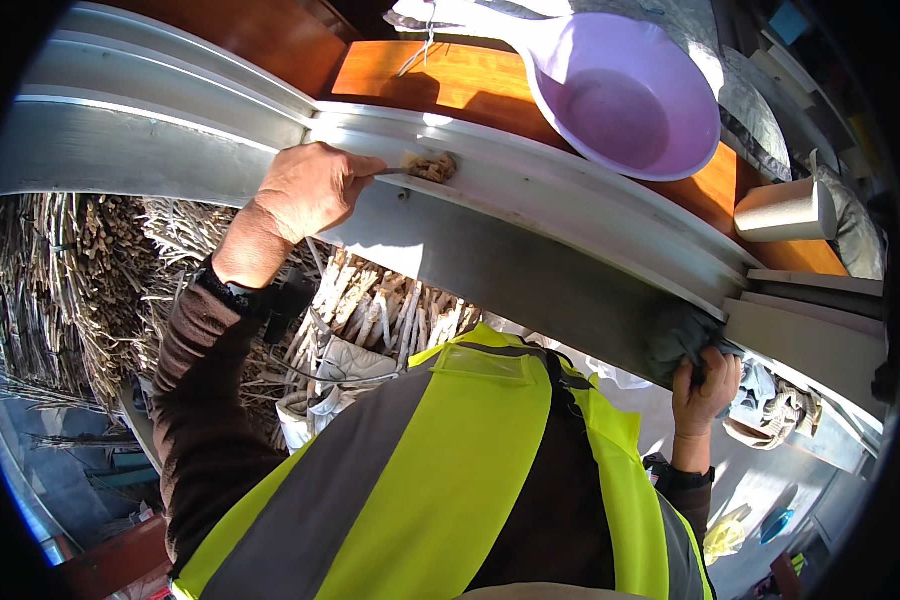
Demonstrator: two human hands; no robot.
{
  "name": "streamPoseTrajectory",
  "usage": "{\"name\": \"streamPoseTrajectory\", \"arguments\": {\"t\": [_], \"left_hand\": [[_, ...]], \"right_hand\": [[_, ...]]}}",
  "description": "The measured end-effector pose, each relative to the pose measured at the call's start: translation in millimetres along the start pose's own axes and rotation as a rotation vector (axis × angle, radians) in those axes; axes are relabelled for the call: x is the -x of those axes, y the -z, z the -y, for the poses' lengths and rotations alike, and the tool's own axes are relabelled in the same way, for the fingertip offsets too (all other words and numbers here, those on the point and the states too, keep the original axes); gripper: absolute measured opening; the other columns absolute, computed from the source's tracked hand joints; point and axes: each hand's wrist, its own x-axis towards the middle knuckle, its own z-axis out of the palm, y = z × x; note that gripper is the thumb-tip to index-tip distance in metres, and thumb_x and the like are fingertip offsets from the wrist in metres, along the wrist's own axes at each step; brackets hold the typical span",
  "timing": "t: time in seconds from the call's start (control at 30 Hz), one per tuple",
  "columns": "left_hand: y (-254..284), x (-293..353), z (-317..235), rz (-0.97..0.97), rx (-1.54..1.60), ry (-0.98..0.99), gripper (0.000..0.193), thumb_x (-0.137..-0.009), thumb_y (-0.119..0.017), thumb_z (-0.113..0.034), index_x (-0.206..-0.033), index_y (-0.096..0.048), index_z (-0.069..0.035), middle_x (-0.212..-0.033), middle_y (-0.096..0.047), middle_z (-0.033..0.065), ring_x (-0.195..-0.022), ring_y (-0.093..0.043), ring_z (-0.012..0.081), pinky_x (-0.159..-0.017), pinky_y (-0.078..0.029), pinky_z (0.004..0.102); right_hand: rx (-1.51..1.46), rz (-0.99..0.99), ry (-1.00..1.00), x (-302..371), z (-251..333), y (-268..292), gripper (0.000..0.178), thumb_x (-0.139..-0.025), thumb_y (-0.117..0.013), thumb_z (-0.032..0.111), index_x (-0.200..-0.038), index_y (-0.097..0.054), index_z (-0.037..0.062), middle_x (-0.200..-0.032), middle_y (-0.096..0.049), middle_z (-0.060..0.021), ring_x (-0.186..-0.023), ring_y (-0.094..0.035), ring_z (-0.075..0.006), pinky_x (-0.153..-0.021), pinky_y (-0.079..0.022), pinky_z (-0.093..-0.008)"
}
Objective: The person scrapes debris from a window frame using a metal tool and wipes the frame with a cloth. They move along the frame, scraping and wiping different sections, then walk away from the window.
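My left hand is closed, with thumb and forefinger pinched on the thin end of a small tool with a ragged tan tip. That tip rests on the ledge of the white window frame. Whether the tan tip is bristles or loose scraps I cannot tell. At the right end of the frame, my right hand grips a dark grey cloth, which is bunched against the frame's lower face.
A light purple dipper sits on the orange-brown wooden sill, with a cream cylinder to its right. Below the frame lie bundles of dry stalks. A striped cloth hangs beyond my right hand.
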Motion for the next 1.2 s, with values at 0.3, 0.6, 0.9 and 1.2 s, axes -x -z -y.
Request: {"name": "streamPoseTrajectory", "arguments": {"t": [0.3, 0.6, 0.9, 1.2], "left_hand": [[10, 0, 45, 0.042, -0.048, 0.022, 0.022, -0.086, -0.063, -0.018, -0.106, -0.069, -0.016, -0.079, -0.069, 0.0066, -0.065, -0.064, 0.0195, -0.060, -0.051, 0.0308], [-4, 7, 28, -0.112, 0.483, 0.388, 0.033, -0.079, -0.072, -0.034, -0.096, -0.070, -0.006, -0.072, -0.066, 0.0118, -0.062, -0.060, 0.0205, -0.064, -0.050, 0.0309], [-32, -32, 2, 0.010, 0.233, 0.402, 0.033, -0.078, -0.069, -0.038, -0.092, -0.071, -0.008, -0.085, -0.068, 0.0151, -0.087, -0.065, 0.0293, -0.081, -0.049, 0.0389], [-41, -51, 15, 0.092, 0.435, 0.244, 0.028, -0.075, -0.070, -0.025, -0.088, -0.070, 0.000, -0.076, -0.067, 0.0164, -0.074, -0.065, 0.0264, -0.073, -0.050, 0.0355]], "right_hand": [[-0.013, 0.007, 0.025, 4, -4, -1, 0.020, -0.075, -0.063, 0.009, -0.091, -0.053, 0.0033, -0.077, -0.050, -0.0133, -0.072, -0.048, -0.0333, -0.066, -0.039, -0.0398], [-0.016, -0.013, 0.038, 1, -1, -1, 0.020, -0.076, -0.062, 0.011, -0.092, -0.053, 0.0041, -0.076, -0.049, -0.0134, -0.070, -0.048, -0.0344, -0.066, -0.040, -0.0406], [-0.033, 0.027, -0.047, 7, 0, -2, 0.020, -0.077, -0.062, 0.010, -0.094, -0.052, 0.0035, -0.077, -0.048, -0.0131, -0.068, -0.047, -0.0319, -0.063, -0.039, -0.0385], [-0.050, 0.054, -0.147, 14, -2, -6, 0.020, -0.079, -0.061, 0.007, -0.096, -0.051, 0.0031, -0.077, -0.047, -0.0137, -0.067, -0.047, -0.0317, -0.061, -0.041, -0.0357]]}}
